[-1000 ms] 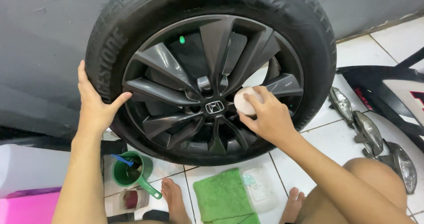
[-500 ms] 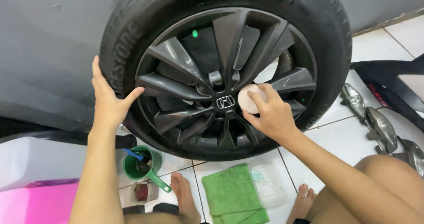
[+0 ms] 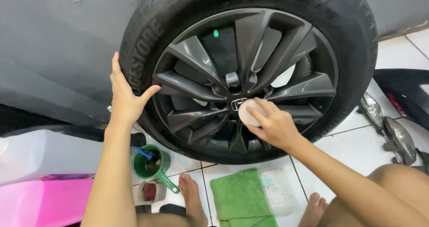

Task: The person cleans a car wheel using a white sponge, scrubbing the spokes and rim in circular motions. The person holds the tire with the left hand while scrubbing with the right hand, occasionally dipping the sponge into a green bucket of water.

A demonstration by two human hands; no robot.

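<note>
The upper two thirds of the frame are filled by a car wheel, its black tyre [image 3: 357,52] standing on the white tiled floor [image 3: 357,151] against dark grey bodywork [image 3: 58,52]. Inside the tyre a dark grey multi-spoke alloy rim [image 3: 201,81] is seen, turned squarely to the camera so that every spoke can be reached from a crouch.

At the lower left a large white container [image 3: 44,153] and a pink one [image 3: 44,200] are set close by, and at the right edge dark car parts [image 3: 393,128] are laid out on the tiles, well apart from the wheel.

The left hand [image 3: 125,99] is laid flat and spread on the tyre's left sidewall, thumb out toward the rim; nothing is held by it, and it appears to be placed there as a brace. The right hand [image 3: 275,126] is closed around a round pale applicator pad [image 3: 246,112], which is pinched from behind by the fingers and pressed against the rim just right of the hub cap [image 3: 236,103], at the frame's centre.

Below the wheel a folded green microfibre cloth [image 3: 239,195] is kept within reach, touching a clear plastic tub [image 3: 279,189] on its right. Left of a bare foot [image 3: 192,195], a green scoop cup [image 3: 149,162] with a blue tool inside and a small jar [image 3: 149,192] are placed, near the left forearm.
</note>
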